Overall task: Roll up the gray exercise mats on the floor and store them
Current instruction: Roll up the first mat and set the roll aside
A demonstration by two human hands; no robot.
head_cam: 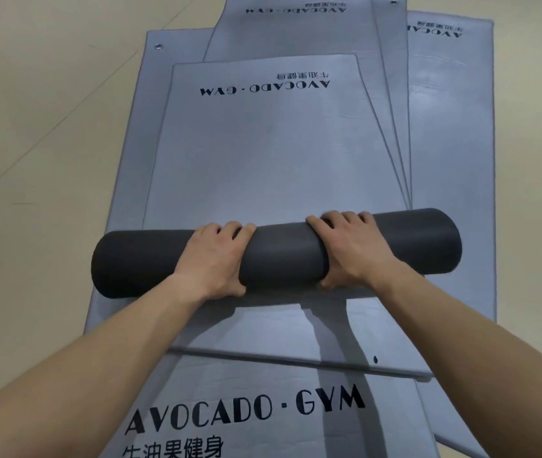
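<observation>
Several gray exercise mats printed "AVOCADO·GYM" lie stacked and fanned on the floor. The top mat [263, 150] is partly rolled from its near end into a dark gray roll [282, 256] lying crosswise. My left hand [213, 259] grips the roll left of its middle, fingers curled over the top, thumb underneath. On the right of the middle, my right hand [352, 249] holds it the same way. The top mat's flat part stretches away from the roll. A lower mat [263, 418] shows its logo in front of the roll.
Beige tiled floor [31, 127] surrounds the stack on the left and far right. More mats stick out at the back [296, 31] and along the right side [451, 127]. Metal eyelets [158, 46] sit at some mat corners.
</observation>
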